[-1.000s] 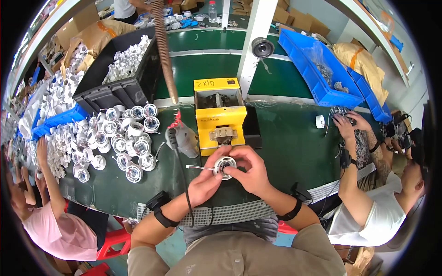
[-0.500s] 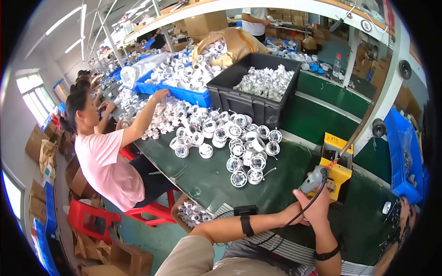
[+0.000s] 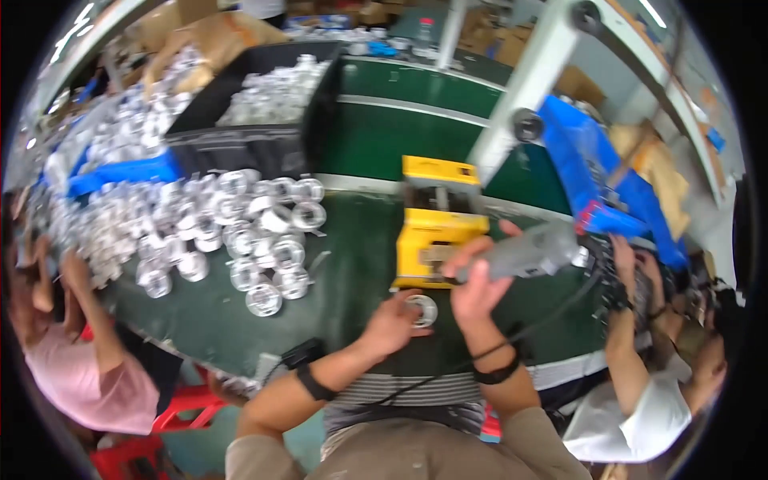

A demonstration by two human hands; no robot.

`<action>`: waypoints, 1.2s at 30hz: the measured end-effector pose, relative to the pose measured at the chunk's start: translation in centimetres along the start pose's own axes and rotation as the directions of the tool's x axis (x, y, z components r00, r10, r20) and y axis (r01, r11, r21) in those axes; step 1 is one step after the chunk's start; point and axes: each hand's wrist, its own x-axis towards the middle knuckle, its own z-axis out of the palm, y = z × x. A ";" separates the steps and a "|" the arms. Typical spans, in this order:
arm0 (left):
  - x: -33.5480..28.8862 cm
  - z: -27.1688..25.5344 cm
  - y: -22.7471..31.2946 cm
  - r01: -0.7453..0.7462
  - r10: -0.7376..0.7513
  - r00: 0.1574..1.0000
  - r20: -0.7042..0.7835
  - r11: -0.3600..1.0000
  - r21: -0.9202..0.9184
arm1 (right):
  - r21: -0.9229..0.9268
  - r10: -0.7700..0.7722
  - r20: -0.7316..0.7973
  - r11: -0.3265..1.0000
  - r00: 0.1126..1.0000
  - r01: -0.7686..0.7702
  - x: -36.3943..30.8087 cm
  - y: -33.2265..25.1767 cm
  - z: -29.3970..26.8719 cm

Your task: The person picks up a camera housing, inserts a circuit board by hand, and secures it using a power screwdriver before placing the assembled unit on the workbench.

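One round white part point(image 3: 422, 311) is pinched at its edge by the left hand point(image 3: 390, 326), just in front of the yellow box point(image 3: 418, 221); the grey handheld tool point(image 3: 532, 253) is grasped by the right hand point(image 3: 478, 280). Part best held steady, cord point(image 3: 534, 325) routed clear.

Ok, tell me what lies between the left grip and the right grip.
The head view shows a round white part, held in the left grip, then green tabletop up to the right grip, which holds a grey power tool.
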 end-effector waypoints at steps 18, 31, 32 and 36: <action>0.5 0.5 -0.4 -0.018 0.019 1.000 -0.018 0.997 0.074 | 0.012 0.063 0.019 0.998 0.998 -0.063 0.9 1.2 -1.2; 0.8 0.1 -0.5 -0.036 0.034 0.999 0.019 0.990 0.137 | 0.136 0.207 0.053 0.968 0.977 -0.212 -2.1 -0.9 -1.3; 0.7 0.1 -0.4 -0.024 0.023 1.000 0.007 0.988 0.149 | 0.142 0.223 0.075 0.962 0.972 -0.232 -2.6 -0.8 -1.2; 0.9 0.2 -0.6 -0.078 0.080 0.997 -0.012 0.989 0.125 | 0.148 0.256 0.107 0.951 0.961 -0.270 -3.5 -0.6 -1.1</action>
